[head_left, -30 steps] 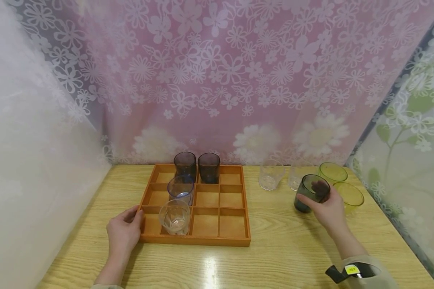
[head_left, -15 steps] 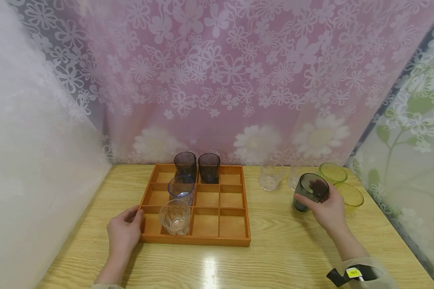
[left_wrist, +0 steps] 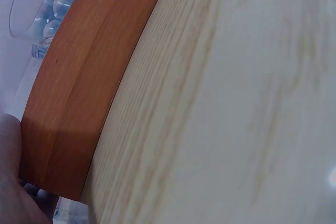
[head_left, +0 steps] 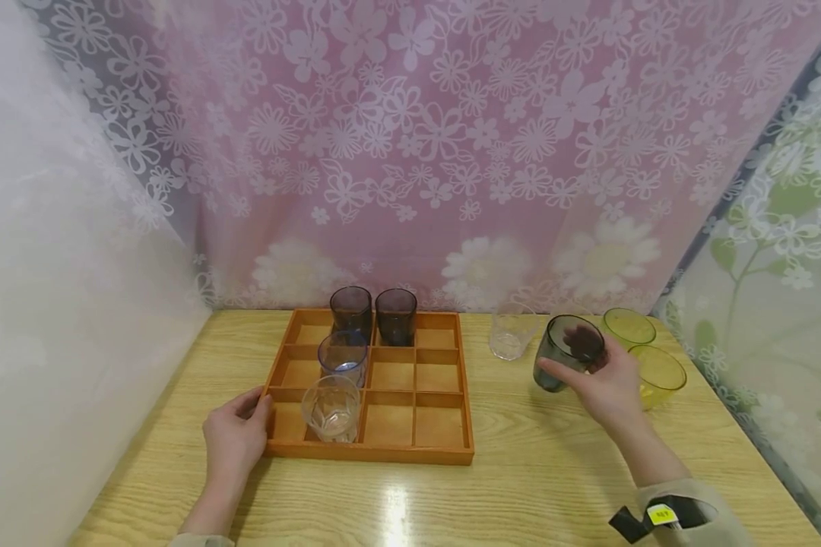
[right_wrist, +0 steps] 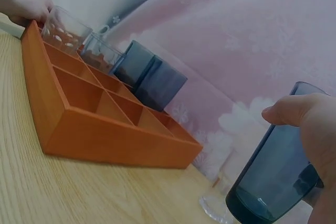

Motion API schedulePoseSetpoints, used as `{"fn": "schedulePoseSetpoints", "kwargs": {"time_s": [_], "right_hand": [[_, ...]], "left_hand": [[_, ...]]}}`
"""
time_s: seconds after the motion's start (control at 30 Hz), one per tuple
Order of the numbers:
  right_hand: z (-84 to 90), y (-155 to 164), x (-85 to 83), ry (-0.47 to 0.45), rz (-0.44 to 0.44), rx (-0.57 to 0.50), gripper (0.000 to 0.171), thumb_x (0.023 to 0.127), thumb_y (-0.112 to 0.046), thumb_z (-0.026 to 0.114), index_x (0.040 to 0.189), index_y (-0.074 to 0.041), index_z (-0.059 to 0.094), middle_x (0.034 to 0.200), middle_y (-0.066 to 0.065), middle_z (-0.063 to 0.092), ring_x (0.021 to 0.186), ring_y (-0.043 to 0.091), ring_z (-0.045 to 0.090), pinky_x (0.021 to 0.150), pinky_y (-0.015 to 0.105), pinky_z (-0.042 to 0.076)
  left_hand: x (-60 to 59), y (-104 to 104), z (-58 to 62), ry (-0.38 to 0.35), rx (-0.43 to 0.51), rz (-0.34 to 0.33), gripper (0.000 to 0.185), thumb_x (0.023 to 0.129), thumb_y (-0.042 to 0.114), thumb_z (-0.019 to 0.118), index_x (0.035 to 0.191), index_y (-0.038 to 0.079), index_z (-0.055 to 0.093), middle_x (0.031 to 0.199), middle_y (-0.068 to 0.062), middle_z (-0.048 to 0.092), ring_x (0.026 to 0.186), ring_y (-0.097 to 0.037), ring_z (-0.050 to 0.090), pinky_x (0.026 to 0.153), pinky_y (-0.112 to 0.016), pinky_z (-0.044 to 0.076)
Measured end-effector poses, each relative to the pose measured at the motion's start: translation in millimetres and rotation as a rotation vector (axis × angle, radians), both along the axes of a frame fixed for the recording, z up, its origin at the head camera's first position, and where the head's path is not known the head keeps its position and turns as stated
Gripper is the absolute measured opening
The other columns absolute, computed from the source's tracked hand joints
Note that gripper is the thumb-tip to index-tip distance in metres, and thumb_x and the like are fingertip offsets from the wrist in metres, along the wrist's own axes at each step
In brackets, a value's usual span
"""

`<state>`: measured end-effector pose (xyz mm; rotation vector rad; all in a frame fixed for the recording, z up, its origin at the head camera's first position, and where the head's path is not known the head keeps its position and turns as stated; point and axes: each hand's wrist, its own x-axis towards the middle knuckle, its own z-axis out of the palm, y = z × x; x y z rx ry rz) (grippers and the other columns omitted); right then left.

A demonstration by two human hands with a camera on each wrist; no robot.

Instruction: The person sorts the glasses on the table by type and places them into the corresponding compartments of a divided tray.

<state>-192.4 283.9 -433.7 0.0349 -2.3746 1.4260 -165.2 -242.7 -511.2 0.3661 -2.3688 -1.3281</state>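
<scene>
Gripping hand: right hand (head_left: 605, 386), fingers and thumb curled round the dark smoky glass (head_left: 565, 352), which is tilted and lifted off the table (head_left: 540, 471), between the clear glass and the yellow-green bowls.
Same grasp, right wrist view: thumb over the rim of the dark smoky glass (right_wrist: 277, 174), its base clear of the wood.
Resting hand: left hand (head_left: 235, 437), fingers curled against the near-left corner of the wooden tray (head_left: 462, 395), thumb on its rim; holding the tray's edge.
Left wrist view: only the tray's outer wall (left_wrist: 79, 103) and a sliver of palm show.
Tray contents: clear patterned tumbler (head_left: 330, 408) in the front row, second compartment from the left; blue-tinted glass (head_left: 342, 355) directly behind it; two dark glasses (head_left: 373, 313) side by side in the back row.
Right of tray: clear glass (head_left: 509, 331) standing on the table, near the held glass; two yellow-green bowls (head_left: 643, 349) just beyond the right hand.
Backdrop: pink floral curtain (head_left: 424, 144).
</scene>
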Motion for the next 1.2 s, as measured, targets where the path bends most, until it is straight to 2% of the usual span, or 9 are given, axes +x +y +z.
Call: {"fn": "schedulePoseSetpoints", "kwargs": {"time_s": [0.27,0.53,0.77,1.07,1.2], "right_hand": [[10.6,-21.2,-9.3,0.025,0.062,-0.043,0.068,0.083,-0.016,0.095,0.142,-0.003,0.062,0.132,0.018,0.066,0.117,0.025,0.064,0.087,0.015,0.052],[16.2,-39.4,-22.0,0.042,0.103,-0.060,0.071,0.081,-0.013,0.096,0.143,-0.004,0.063,0.133,0.018,0.066,0.119,0.029,0.064,0.088,0.014,0.052],[18.6,-58.3,-35.4,0.041,0.176,-0.123,0.071,0.080,-0.014,0.096,0.142,-0.007,0.063,0.133,0.014,0.067,0.120,0.032,0.064,0.090,0.018,0.053],[17.4,-83.1,-52.0,0.056,0.199,-0.126,0.074,0.078,-0.017,0.098,0.142,-0.005,0.063,0.131,0.015,0.067,0.119,0.032,0.065,0.090,0.019,0.054],[17.8,-93.1,-60.1,0.074,0.186,-0.082,0.073,0.077,-0.023,0.099,0.140,-0.009,0.065,0.129,0.014,0.068,0.118,0.033,0.066,0.088,0.019,0.054]], "left_hand": [[-1.5,-1.5,-0.3,-0.005,0.007,0.002,0.028,0.104,0.015,0.070,0.124,-0.004,0.076,0.114,-0.024,0.075,0.103,-0.038,0.074,0.066,-0.006,0.047],[-2.8,-1.5,0.1,-0.005,0.015,0.014,0.028,0.103,0.014,0.071,0.124,-0.004,0.076,0.114,-0.023,0.076,0.102,-0.036,0.074,0.066,-0.005,0.047],[-4.1,-3.2,-0.6,0.002,0.016,0.020,0.026,0.103,0.012,0.071,0.123,-0.003,0.077,0.114,-0.022,0.076,0.102,-0.035,0.075,0.067,-0.005,0.048],[-3.8,-1.4,0.8,0.001,0.028,0.020,0.025,0.102,0.010,0.072,0.122,-0.004,0.077,0.113,-0.021,0.076,0.101,-0.034,0.075,0.067,-0.006,0.049],[-2.8,-0.8,0.5,-0.002,0.033,0.021,0.024,0.102,0.010,0.072,0.121,-0.004,0.077,0.113,-0.021,0.076,0.101,-0.034,0.075,0.067,-0.006,0.049]]}}
